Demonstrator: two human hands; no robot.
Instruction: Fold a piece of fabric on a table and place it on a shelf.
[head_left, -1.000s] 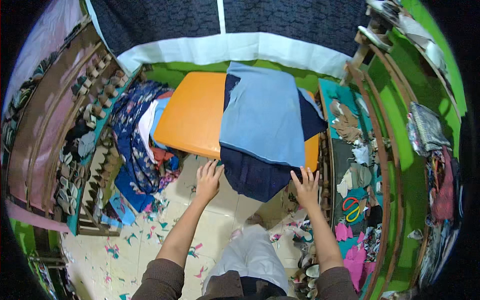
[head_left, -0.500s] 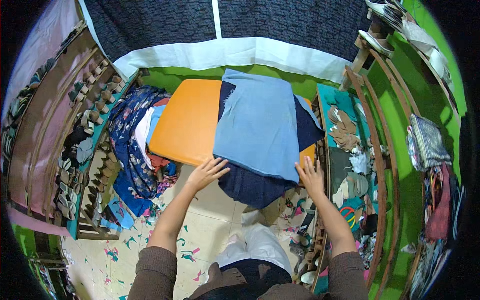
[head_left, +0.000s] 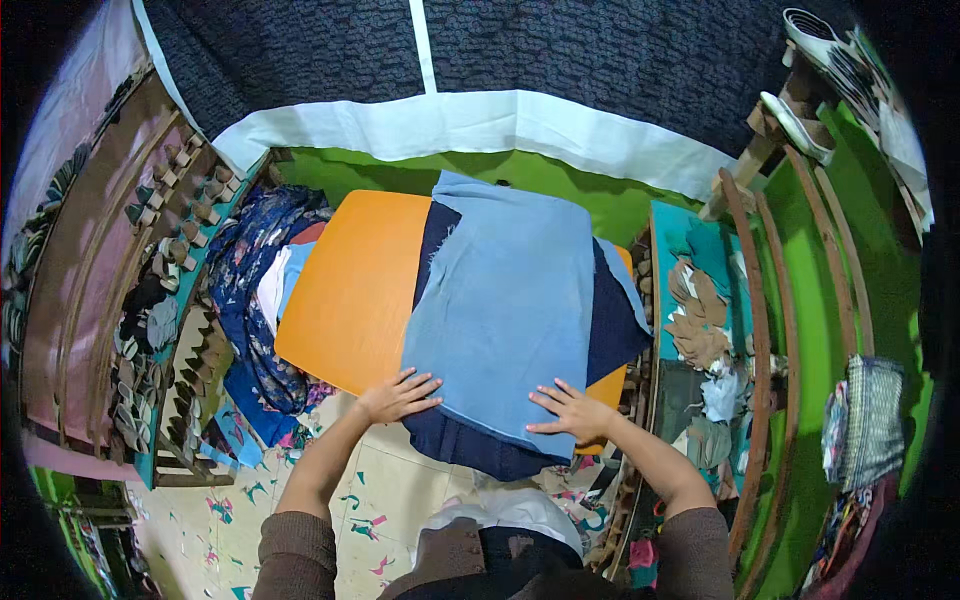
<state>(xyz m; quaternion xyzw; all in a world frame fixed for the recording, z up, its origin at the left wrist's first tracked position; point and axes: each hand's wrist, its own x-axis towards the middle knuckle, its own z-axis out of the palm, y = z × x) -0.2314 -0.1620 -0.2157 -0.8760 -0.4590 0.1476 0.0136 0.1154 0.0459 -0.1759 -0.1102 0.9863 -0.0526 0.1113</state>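
A light blue piece of fabric (head_left: 505,300) with a frayed left edge lies spread over a dark navy cloth (head_left: 470,448) on an orange table (head_left: 350,290). The navy cloth hangs past the table's near edge. My left hand (head_left: 400,396) rests at the near left corner of the light blue fabric, fingers stretched over its edge and the orange surface. My right hand (head_left: 572,412) lies flat on the fabric's near right part, fingers spread and pointing left. Neither hand grips anything.
Floral navy cloth (head_left: 262,250) is heaped left of the table. Wooden racks with shoe parts (head_left: 190,215) stand at the left. A teal shelf (head_left: 675,240) at the right holds brown cut pieces (head_left: 697,320). Colourful scraps (head_left: 368,525) litter the tiled floor.
My right hand has moved left from the fabric's right edge onto its surface. My left hand stays near the left corner. The view has shifted, so the table appears lower.
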